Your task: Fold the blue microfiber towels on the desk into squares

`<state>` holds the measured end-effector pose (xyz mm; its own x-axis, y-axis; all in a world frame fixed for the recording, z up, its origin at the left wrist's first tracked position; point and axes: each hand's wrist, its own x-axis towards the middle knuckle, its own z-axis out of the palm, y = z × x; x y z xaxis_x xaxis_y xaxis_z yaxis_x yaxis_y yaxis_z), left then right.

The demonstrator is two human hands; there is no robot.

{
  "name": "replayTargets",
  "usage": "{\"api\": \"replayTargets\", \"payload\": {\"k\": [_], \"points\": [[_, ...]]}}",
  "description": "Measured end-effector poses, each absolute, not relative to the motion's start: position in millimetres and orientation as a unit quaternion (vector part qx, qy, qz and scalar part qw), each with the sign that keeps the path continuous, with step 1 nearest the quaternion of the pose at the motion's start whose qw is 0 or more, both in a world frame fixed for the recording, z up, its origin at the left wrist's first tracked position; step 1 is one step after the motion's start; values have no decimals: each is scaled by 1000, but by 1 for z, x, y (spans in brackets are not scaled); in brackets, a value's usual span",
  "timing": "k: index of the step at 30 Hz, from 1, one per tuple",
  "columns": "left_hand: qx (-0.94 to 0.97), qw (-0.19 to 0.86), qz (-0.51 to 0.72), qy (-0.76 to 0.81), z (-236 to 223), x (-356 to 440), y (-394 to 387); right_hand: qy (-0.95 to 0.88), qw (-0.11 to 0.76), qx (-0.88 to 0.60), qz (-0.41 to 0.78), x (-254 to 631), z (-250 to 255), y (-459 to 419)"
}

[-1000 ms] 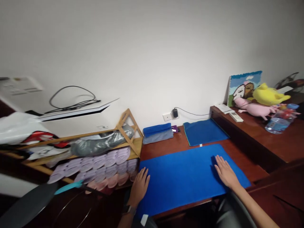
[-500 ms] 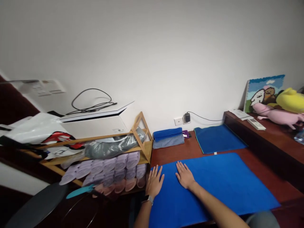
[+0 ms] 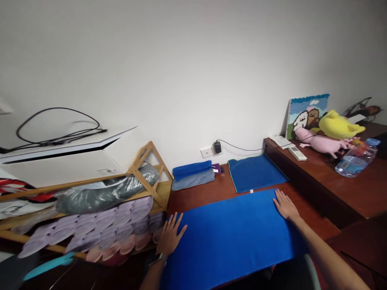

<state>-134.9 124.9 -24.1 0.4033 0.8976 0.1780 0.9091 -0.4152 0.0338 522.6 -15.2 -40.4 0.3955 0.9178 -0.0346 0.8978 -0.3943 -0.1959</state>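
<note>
A large blue towel (image 3: 232, 233) lies spread flat on a reddish wooden table (image 3: 314, 217). My left hand (image 3: 171, 237) rests open and flat on the towel's near left corner, fingers spread, a watch on the wrist. My right hand (image 3: 284, 205) lies open and flat on the towel's far right corner. Behind it a smaller blue towel (image 3: 255, 173) lies flat, and a folded blue and grey towel stack (image 3: 193, 175) sits by the wall.
A bamboo rack (image 3: 142, 177) at left holds a grey bagged bundle and rows of lilac and pink slippers (image 3: 121, 225). A raised shelf (image 3: 332, 177) at right carries plush toys (image 3: 332, 133), a remote (image 3: 297, 153) and a water bottle (image 3: 355, 159). A charger (image 3: 217, 147) is plugged into the wall.
My right hand has slid from the towel's left side out to its far right corner. My left hand stays at the left corner. The view has swung back to the right.
</note>
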Motion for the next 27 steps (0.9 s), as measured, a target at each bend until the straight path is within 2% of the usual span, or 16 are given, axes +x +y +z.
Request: {"api": "replayTargets", "payload": {"k": [10, 14, 19, 22, 24, 27], "points": [[-825, 7, -92, -557, -19, -127, 119, -525, 68, -846, 64, 493, -16, 0], [-821, 0, -100, -562, -16, -125, 115, -600, 125, -790, 13, 394, 12, 20], [-823, -2, -100, -558, -12, -125, 112, -749, 168, -634, 90, 214, 24, 16], [-823, -1, -95, -561, -14, -125, 113, -807, 161, -551, 137, 154, 11, 3], [-823, 6, -97, -560, -17, -125, 116, -813, 160, -542, 142, 152, 2, -1], [-824, 20, -102, -557, -20, -126, 121, -781, 155, -591, 128, 201, -4, -1]]}}
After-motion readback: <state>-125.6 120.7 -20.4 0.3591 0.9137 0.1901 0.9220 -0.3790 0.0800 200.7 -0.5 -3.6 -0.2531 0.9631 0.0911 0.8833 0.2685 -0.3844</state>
